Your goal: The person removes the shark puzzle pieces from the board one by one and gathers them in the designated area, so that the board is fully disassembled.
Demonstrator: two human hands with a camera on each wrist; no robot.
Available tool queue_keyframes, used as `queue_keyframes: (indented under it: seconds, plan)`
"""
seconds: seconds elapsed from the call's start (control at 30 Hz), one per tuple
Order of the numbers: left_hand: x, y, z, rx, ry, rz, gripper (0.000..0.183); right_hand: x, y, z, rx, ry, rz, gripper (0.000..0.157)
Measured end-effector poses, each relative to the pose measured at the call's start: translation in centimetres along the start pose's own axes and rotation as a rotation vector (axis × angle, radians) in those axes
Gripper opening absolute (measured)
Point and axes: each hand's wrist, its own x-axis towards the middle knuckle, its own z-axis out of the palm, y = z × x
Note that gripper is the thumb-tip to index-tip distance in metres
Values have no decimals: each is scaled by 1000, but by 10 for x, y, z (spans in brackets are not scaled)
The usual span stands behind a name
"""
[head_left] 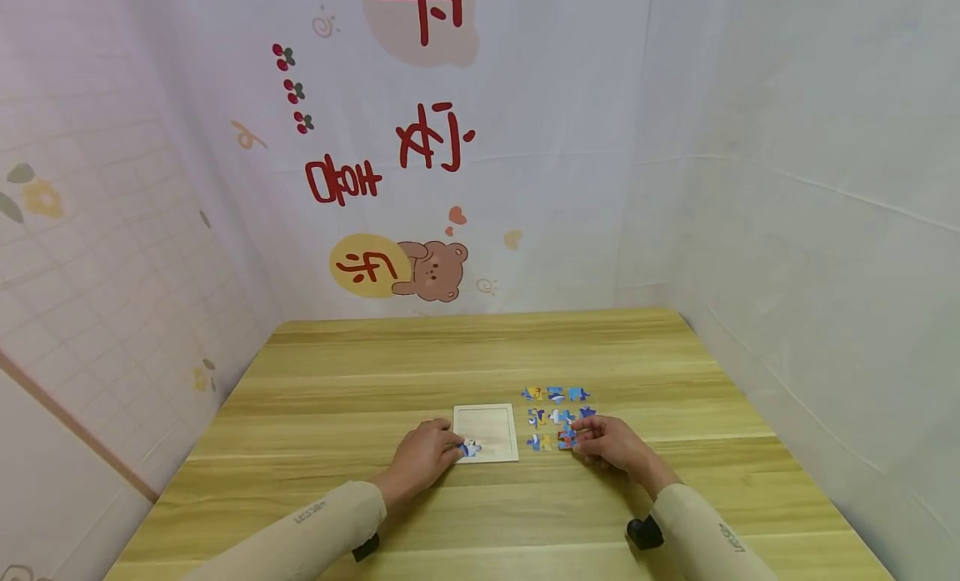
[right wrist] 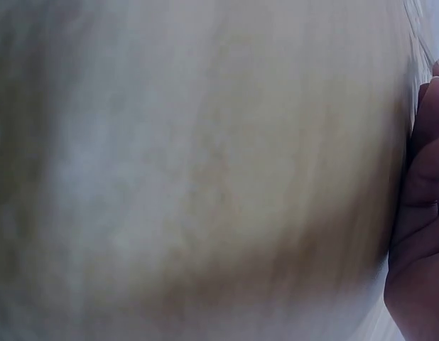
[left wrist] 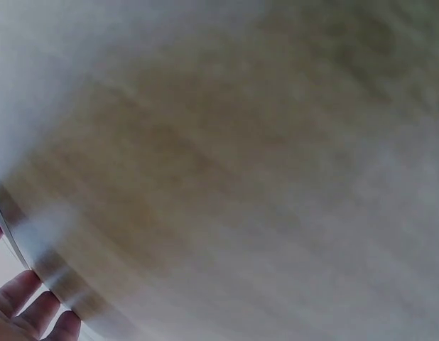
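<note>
In the head view my left hand (head_left: 425, 453) rests at the left edge of a square, pale puzzle tray (head_left: 486, 408), its fingertips on the near left corner. A blue-and-white jigsaw piece (head_left: 470, 448) lies in that corner, right by the fingers. To the tray's right, my right hand (head_left: 613, 445) pinches a blue-and-orange puzzle piece (head_left: 566, 438) between thumb and fingers, low over the table. Fingers (left wrist: 43, 309) show at the lower left of the left wrist view. The right wrist view catches part of the right hand (right wrist: 425, 213) at its edge.
Several loose jigsaw pieces (head_left: 555, 394) lie in rough rows between the tray and the right hand, coloured blue, white and yellow. Beneath is a wooden table (head_left: 360, 356). A printed white cloth (head_left: 555, 231) hangs behind it, and pale cloths hang on both sides.
</note>
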Motion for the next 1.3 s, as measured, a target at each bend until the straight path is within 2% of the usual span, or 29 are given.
queue_keyframes:
  seconds: [0.23, 0.5, 0.83, 1.1, 1.2, 1.3]
  plan:
    - [1, -1, 2, 7, 0, -5, 20, 0, 1, 3, -36, 33, 10, 39]
    - [1, -5, 5, 3, 5, -12, 21, -3, -5, 5, -135, 40, -8, 38]
    - [1, -3, 4, -20, -9, -36, 21, -4, -5, 6, -146, 46, -6, 41]
    - [0, -2, 3, -16, -4, -27, 20, -3, -8, 7, -138, 64, 19, 40]
    - [1, -3, 3, -11, 3, -18, 19, -1, -14, 10, -133, 68, -12, 39]
    - [1, -5, 4, 1, 6, -16, 19, 3, -23, 20, -120, 55, -80, 37]
